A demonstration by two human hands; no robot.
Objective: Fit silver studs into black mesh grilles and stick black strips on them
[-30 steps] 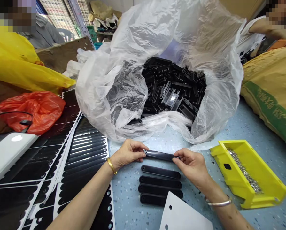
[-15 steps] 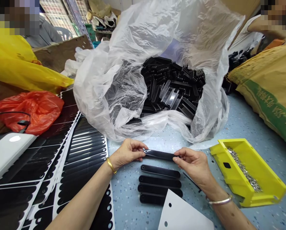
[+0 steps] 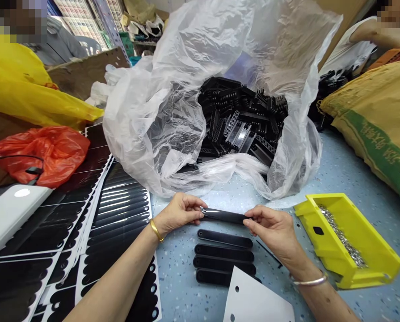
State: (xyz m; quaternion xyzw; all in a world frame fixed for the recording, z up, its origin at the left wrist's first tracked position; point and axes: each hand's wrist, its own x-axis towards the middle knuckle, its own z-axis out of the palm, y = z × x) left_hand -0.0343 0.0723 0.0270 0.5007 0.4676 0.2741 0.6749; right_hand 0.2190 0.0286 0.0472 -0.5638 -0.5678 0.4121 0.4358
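Both my hands hold a slim black plastic strip (image 3: 224, 216) at its two ends, just above the speckled blue table (image 3: 183, 286). My left hand (image 3: 179, 213) pinches the end with a small shiny metal eyelet. My right hand (image 3: 273, 231) grips the other end, its fingers partly hiding it. Directly below lie several similar black strips (image 3: 224, 253), side by side. A white sheet with punched holes (image 3: 256, 297) overlaps the lowest strip, near my right wrist.
A clear plastic bag (image 3: 153, 129) holds a heap of black parts (image 3: 243, 120) ahead. A yellow bin of small metal pieces (image 3: 349, 241) sits right, stacked black-patterned sheets (image 3: 119, 214) left. A co-worker's arm (image 3: 374, 33) shows top right, beyond a woven sack (image 3: 374, 120).
My hands and the black strip stay almost still. The view shifts slightly, and the plastic bag's right side and the sack look a little different from one second ago.
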